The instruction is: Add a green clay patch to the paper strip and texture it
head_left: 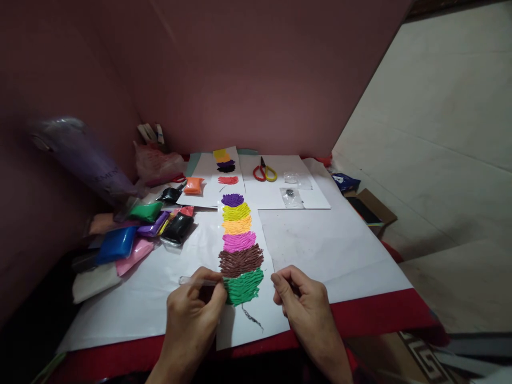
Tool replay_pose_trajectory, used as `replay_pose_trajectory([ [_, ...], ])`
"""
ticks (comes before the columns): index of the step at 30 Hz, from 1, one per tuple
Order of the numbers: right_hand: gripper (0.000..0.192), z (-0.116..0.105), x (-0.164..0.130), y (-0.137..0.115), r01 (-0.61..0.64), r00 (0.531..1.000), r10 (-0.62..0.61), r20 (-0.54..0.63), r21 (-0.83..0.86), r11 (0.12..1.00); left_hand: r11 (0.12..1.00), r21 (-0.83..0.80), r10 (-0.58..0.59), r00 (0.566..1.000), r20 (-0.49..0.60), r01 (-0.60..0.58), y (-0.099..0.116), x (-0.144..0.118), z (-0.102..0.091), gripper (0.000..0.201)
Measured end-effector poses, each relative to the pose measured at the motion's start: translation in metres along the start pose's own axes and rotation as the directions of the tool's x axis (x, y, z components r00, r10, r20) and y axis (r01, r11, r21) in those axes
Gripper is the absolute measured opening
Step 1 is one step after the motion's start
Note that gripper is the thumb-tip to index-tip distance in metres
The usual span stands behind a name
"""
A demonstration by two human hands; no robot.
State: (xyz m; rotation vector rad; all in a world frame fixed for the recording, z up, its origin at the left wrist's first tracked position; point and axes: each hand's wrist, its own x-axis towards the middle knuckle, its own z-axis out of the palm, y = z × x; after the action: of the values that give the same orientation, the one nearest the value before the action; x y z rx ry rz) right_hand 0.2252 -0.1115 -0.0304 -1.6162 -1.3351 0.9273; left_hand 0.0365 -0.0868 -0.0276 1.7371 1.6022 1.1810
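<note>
Nearest the camera, the left hand [192, 314] pinches a thin clear plastic stick [198, 280] between thumb and fingers, holding it level with its tip at the left edge of the green clay patch [244, 287]. The right hand [304, 304] is loosely curled, its fingertips resting on the right edge of the paper strip [250, 320]; it grips nothing that can be made out. The strip lies lengthwise on white paper sheets [328, 250] that cover a red table [380, 314], and a small black scribble [253, 317] sits just below the green patch.

Up the strip, the textured clay patches touch one another in a column: brown [240, 260], pink [239, 241], orange [237, 225], yellow [236, 212] and purple [232, 199].

To the left lie packets of clay [140, 234] in blue, pink, green, purple and black, heaped close together, with an orange packet [193, 185] farther back.

Beyond the strip's far end a second strip [226, 168] carries yellow, purple, black and red patches. Just right of it lie scissors with red and yellow handles [264, 173], and near them two small clear bags [292, 189]. A pink plastic bag [156, 162] sits against the dull red wall [256, 74].
</note>
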Motion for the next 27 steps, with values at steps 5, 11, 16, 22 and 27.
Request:
replay_pose_trajectory([
  [5,0.034,0.000,0.000,-0.002,0.074,0.997,-0.073,0.017,-0.040,0.996,0.990,-0.096,-0.111,0.993,-0.036,0.107,0.004,0.000,-0.001,0.009],
  [11,0.034,0.001,-0.001,-0.004,0.148,0.989,-0.145,0.032,-0.097,0.984,0.981,-0.151,-0.147,0.976,-0.158,0.123,0.008,0.001,-0.006,0.006],
  [16,0.034,0.001,0.000,-0.003,0.146,0.989,-0.144,0.026,-0.114,0.983,0.979,-0.186,-0.088,0.996,-0.004,0.086,0.009,0.002,0.000,0.008],
  [22,0.033,0.001,0.001,-0.001,0.128,0.992,-0.127,0.021,-0.088,0.988,0.979,-0.200,-0.035,0.996,0.079,0.050,0.009,0.003,0.010,0.010],
  [27,0.033,0.001,0.001,-0.001,0.117,0.993,-0.116,0.019,-0.079,0.990,0.995,-0.097,-0.021,0.994,0.112,0.032,0.005,0.002,0.009,0.014],
])
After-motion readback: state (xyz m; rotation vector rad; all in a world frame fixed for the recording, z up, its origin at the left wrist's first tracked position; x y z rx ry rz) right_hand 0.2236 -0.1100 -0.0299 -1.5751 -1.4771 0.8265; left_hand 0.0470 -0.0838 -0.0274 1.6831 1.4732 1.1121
